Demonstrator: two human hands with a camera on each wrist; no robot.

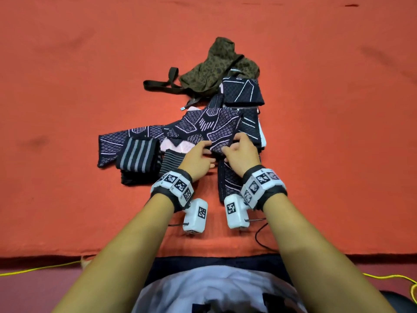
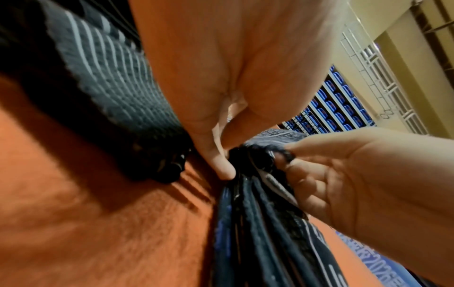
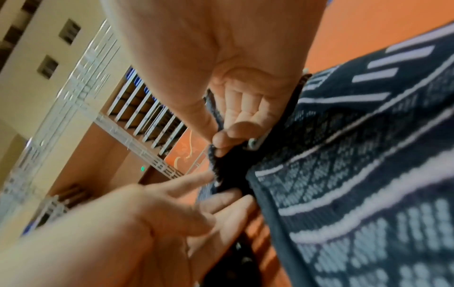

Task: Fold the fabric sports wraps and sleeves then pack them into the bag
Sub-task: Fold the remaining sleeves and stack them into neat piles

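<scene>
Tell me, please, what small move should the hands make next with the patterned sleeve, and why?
Probably lift the pinched edge and fold it over. Both the left hand and the right hand pinch one edge of the patterned sleeve, which lies spread and unfolded on the orange surface, while the camouflage bag waits behind.

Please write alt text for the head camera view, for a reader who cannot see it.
Both hands, left hand and right hand, pinch the near edge of a dark patterned sleeve on an orange cloth. Striped folded wraps lie to the left; an olive bag lies behind.
</scene>
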